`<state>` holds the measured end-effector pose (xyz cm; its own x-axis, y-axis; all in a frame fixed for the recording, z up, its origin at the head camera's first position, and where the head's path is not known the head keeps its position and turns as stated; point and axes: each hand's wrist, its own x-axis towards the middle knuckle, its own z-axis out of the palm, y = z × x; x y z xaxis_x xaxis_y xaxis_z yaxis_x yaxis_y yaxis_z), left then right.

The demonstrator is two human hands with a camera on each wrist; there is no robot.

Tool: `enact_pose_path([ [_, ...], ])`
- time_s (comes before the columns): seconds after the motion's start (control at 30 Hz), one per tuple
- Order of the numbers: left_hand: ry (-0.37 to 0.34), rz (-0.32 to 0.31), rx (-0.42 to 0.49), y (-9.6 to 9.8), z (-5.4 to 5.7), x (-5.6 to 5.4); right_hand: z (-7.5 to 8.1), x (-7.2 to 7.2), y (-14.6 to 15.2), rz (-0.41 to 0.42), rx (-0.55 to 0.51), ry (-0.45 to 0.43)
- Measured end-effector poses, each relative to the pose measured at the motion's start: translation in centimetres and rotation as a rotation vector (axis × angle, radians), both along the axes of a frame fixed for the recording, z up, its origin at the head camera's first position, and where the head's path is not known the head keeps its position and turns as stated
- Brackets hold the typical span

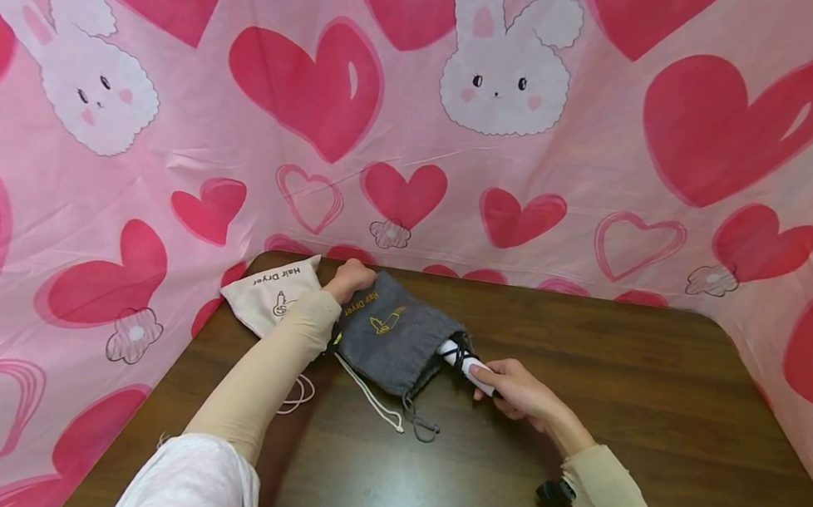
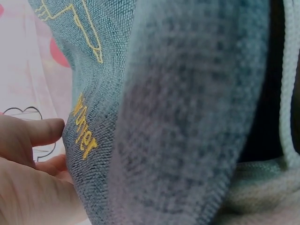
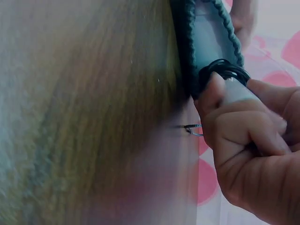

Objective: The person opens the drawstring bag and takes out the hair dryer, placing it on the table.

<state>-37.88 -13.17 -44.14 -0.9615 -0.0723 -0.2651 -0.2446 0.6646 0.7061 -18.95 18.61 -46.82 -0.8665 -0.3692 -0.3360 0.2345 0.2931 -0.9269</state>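
Note:
A grey drawstring bag [image 1: 398,328] with yellow "Hair Dryer" lettering lies on the table. The far corner of its closed end is pinched by my left hand [image 1: 351,279]; in the left wrist view the thumb [image 2: 47,131] meets the bag's edge beside the lettering. At the bag's open mouth, my right hand [image 1: 517,390] grips the white handle of a hair dryer [image 1: 478,370]. A black cord [image 3: 225,70] is wound around that handle. The rest of the hair dryer is hidden inside the bag.
A cream "Hair Dryer" pouch [image 1: 266,292] lies left of the grey bag, partly behind the left forearm. Its white cord [image 1: 371,396] trails over the brown wooden table [image 1: 593,333]. A pink heart-print cloth [image 1: 582,165] hangs around the table's back and sides.

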Motion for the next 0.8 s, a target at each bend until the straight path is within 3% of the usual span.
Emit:
enact_pose_path([
  [0.53,-0.067,-0.100,-0.018,-0.2,-0.2,-0.6,0.1,-0.2,1.2,0.060,-0.064,0.039],
  [0.8,-0.056,-0.103,-0.056,-0.1,-0.5,-0.8,0.5,0.0,1.6,0.095,-0.037,0.054],
])
